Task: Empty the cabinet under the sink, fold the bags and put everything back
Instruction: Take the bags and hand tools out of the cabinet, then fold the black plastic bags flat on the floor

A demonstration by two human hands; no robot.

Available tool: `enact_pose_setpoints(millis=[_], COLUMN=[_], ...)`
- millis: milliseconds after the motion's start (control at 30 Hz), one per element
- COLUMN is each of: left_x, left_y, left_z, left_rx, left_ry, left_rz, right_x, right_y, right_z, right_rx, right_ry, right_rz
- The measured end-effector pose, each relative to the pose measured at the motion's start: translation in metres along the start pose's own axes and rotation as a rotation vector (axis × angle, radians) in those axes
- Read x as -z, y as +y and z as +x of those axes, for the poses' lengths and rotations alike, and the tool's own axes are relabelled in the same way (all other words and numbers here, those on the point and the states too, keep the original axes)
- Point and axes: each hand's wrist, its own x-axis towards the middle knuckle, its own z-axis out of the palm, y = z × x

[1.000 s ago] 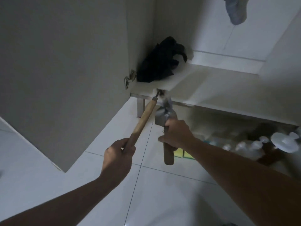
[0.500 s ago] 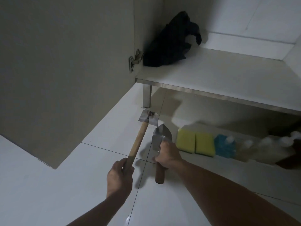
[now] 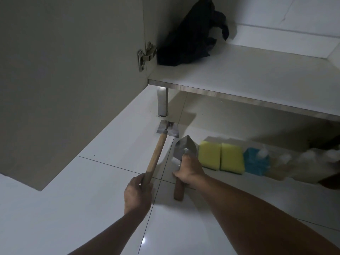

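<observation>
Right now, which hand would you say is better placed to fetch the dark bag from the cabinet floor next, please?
Probably the left hand: the dark bag sits in the cabinet's left corner, on its side. Both hands are full, though; the right hand grips the trowel.

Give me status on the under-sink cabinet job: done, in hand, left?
Done: sponges, a blue item and bottles already line the floor outside the cabinet. In hand: left hand grips the long-handled scraper; right hand holds the trowel, both low at the floor. Left: dark bag sits unfolded on the cabinet shelf; nothing put back.
</observation>
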Motion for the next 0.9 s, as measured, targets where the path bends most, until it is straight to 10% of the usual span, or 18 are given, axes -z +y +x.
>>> enact_pose_setpoints(millis=[300,567,900], left_x=[0.028,0.084,0.080], left_y=[0.037,0.179,0.312], left_z=[0.012,0.044,0.113], left_rx=[0.062,-0.238,-0.384], left_ry=[-0.216,-0.454,-0.355], left_rz=[0.262,0.382,0.287], right_x=[0.086,0.224,0.343], right_y=[-0.024,-0.071,-0.075], right_z=[-0.013,-0.033,0.006], right_rx=[0.039,0.018,0.102], right_ry=[-0.141,-0.160,-0.019], right_rz=[-0.134,-0.175,-0.064])
